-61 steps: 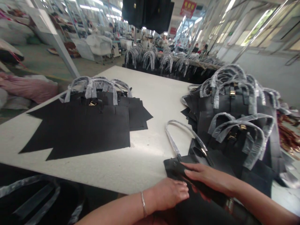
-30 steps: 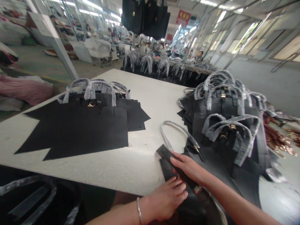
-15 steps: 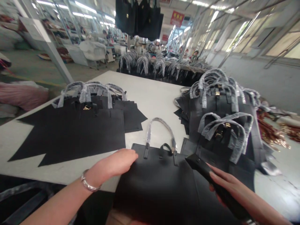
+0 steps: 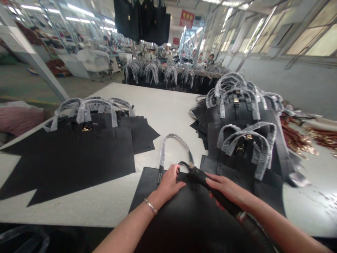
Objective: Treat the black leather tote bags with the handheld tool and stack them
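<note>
A black handbag (image 4: 168, 211) lies in front of me, its plastic-wrapped handle (image 4: 175, 135) standing up from the top edge. At that edge my left hand (image 4: 170, 181) is closed, with fingertips pinching the small black strap (image 4: 183, 163) that loops between the handle's ends. My right hand (image 4: 226, 189) is wrapped around a long black hand tool (image 4: 216, 193) with a hose-like tail. The tool's tip lies over the top edge, close beside the strap and my left fingers. What the tip touches is hard to make out.
Black bag pieces with wrapped handles (image 4: 105, 147) lie at the left of the white table (image 4: 163, 105). More black bags (image 4: 234, 112) are piled at the right, near brown straps (image 4: 295, 137). Black bags (image 4: 142, 21) hang overhead, and a metal post (image 4: 44, 70) stands left.
My left hand has moved right from the bag's left corner to the strap. My right hand has brought the tool left, its tip now at the strap. The view has shifted slightly right.
</note>
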Demonstrator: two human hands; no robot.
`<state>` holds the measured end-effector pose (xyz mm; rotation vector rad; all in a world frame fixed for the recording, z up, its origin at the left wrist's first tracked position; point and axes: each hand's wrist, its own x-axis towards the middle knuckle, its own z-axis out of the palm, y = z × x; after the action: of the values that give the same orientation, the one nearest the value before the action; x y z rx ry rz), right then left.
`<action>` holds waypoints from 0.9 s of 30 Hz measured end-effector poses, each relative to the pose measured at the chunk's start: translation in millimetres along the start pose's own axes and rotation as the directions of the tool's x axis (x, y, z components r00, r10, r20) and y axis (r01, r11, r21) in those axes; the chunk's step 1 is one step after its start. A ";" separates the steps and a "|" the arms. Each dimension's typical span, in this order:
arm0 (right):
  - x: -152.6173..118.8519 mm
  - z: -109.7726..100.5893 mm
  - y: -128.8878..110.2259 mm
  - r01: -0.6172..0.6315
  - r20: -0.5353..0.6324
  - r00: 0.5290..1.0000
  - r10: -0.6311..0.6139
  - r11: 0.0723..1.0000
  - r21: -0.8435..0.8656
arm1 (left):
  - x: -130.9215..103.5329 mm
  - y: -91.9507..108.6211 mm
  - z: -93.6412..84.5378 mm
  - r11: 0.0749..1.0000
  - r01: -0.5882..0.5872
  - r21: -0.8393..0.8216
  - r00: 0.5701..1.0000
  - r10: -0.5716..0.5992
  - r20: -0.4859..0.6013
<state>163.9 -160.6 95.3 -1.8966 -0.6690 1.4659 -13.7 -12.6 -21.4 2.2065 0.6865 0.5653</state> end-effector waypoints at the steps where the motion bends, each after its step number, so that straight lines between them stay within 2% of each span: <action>1: 1.9 -2.5 -3.8 0.027 -0.063 0.998 -0.027 1.000 0.002 | 0.7 1.0 -1.5 1.000 0.023 0.016 1.000 -0.023 0.005; 3: -1.6 -12.9 -7.7 0.076 -0.198 0.978 -0.069 0.997 0.026 | 1.6 5.5 -2.5 0.991 0.065 0.120 0.998 -0.066 0.003; 5: -13.4 -27.8 -3.9 0.071 -0.270 0.961 -0.054 0.996 0.054 | 1.8 12.3 -1.3 0.956 0.094 0.278 0.995 -0.095 -0.009; 7: -28.6 -41.4 7.3 -0.002 -0.265 0.964 0.016 0.999 0.054 | 2.4 18.7 0.8 0.909 0.089 0.408 0.996 -0.093 -0.010; 10: -44.1 -50.4 27.7 -0.141 -0.191 0.970 0.148 0.989 0.050 | 4.2 23.0 3.8 0.871 0.011 0.492 0.999 -0.032 0.035; 12: -43.4 -48.8 35.3 -0.173 -0.144 0.973 0.182 0.982 0.074 | 5.3 22.1 5.4 0.856 -0.042 0.515 0.998 0.013 0.062; 15: -27.4 -43.7 31.1 -0.126 -0.103 0.985 0.136 0.987 0.096 | 5.3 19.2 7.3 0.841 -0.067 0.537 0.997 0.038 0.065; 18: -10.9 -45.6 17.7 -0.020 -0.196 0.980 0.038 0.996 0.091 | 3.4 17.4 8.3 0.843 -0.039 0.536 0.999 0.019 0.043; 21: -14.3 -55.7 12.3 0.074 -0.315 0.948 -0.041 0.993 0.093 | 3.3 15.7 8.1 0.865 0.010 0.501 1.000 -0.020 0.013; 23: -26.7 -61.6 17.1 0.051 -0.294 0.956 -0.022 0.994 0.092 | 6.7 14.1 7.3 0.883 0.042 0.467 0.999 -0.046 -0.001; 27: -44.1 -59.4 35.9 -0.105 -0.139 0.984 0.115 0.991 0.080 | 21.6 10.4 5.5 0.902 0.129 0.411 0.990 -0.140 -0.003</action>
<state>210.9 -227.2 107.0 -1.9874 -0.4442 1.3849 9.0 -7.9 -13.0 2.5204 1.0112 0.3406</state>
